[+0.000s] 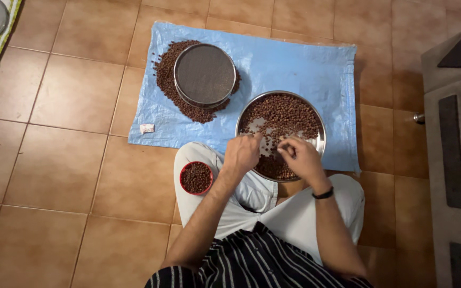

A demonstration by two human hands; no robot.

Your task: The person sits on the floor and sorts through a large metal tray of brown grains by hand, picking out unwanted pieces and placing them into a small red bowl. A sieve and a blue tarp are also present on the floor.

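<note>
Over the steel tray (316,124) on the blue sheet (294,58), your left hand (241,153) curls loosely; your right hand (300,156) pinches narrow among brown seeds (284,114) lying just ahead of both.

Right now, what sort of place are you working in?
Probably a home floor: terracotta floor tiles, a blue plastic sheet spread for sorting, and a grey patterned rug at the edge. Both hands pick through brown grains in a steel tray.
</note>
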